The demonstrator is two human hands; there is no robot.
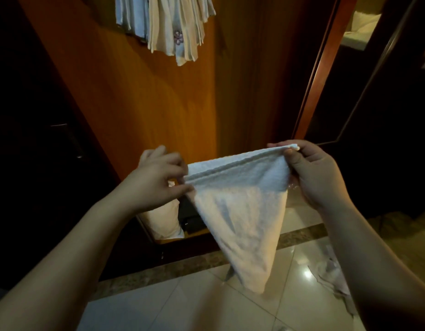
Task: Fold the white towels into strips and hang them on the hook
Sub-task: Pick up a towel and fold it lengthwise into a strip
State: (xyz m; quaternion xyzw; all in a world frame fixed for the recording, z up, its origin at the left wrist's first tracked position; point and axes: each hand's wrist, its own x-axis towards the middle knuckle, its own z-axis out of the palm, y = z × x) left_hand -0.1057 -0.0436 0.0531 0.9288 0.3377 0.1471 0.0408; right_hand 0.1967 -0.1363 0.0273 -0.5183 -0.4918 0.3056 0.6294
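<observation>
With the white terry towel [240,211] held in mid-air above the glossy tiled floor [182,304], its folded top edge pinched by left hand [156,180] and right hand [316,173], the pleat could be lost if either pinch loosened.

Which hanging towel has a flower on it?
Among the hanging towels up on the wooden door, the cream one near the middle has a purple flower. The others look plain.
</observation>
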